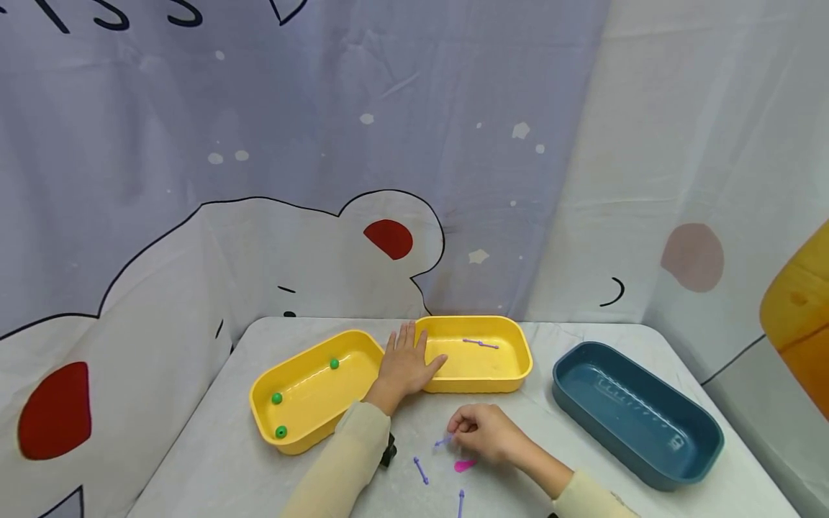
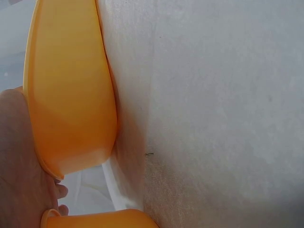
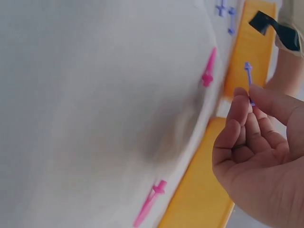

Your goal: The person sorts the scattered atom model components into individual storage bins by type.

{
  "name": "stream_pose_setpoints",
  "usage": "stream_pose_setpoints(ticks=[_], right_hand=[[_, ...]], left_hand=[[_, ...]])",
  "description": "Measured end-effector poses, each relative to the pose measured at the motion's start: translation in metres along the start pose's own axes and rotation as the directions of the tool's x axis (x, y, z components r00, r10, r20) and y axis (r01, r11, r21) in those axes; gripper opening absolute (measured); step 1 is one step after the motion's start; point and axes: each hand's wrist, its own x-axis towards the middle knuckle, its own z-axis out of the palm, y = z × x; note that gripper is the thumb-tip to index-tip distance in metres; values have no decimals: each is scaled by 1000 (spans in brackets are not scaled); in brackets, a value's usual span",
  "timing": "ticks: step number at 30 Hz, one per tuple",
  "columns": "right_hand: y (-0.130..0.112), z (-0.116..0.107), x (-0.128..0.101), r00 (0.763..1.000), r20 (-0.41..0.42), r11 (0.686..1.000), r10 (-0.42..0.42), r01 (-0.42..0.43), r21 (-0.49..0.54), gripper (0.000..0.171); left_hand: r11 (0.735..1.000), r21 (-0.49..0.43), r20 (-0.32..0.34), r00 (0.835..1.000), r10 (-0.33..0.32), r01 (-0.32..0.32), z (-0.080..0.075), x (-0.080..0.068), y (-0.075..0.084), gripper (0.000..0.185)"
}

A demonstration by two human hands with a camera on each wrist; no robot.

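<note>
My right hand (image 1: pixel 482 432), over the near middle of the table, pinches a small purple stick with knobbed ends (image 3: pixel 248 76) between thumb and forefinger. Its other fingers are curled in. Spread fingers of my left hand (image 1: pixel 404 363) rest at the left rim of the right-hand yellow tray (image 1: pixel 473 385), close to the other yellow tray. Inside that right-hand tray lie joined or touching purple sticks (image 1: pixel 481 344). Below my right hand is a pink pointed piece (image 1: pixel 464 466). Loose purple sticks (image 1: pixel 421 470) lie on the table nearby.
Left of my left hand, the other yellow tray (image 1: pixel 294 410) holds three green beads (image 1: pixel 277 398). A dark blue tray (image 1: pixel 637 417) stands on the right. Patterned cloth (image 1: pixel 486 180) hangs behind the white-covered table. Another pink piece (image 3: pixel 150 203) shows in the right wrist view.
</note>
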Motion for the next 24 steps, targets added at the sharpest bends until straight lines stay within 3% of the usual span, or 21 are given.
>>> stream_pose_setpoints(ticks=[7, 24], right_hand=[[-2, -16, 2, 999, -41, 999, 8, -6, 41, 4], [-2, -47, 6, 981, -122, 980, 151, -132, 149, 11]], left_hand=[[1000, 2, -1, 1000, -13, 13, 0, 0, 1, 86], [1000, 11, 7, 1000, -12, 12, 2, -1, 0, 87]])
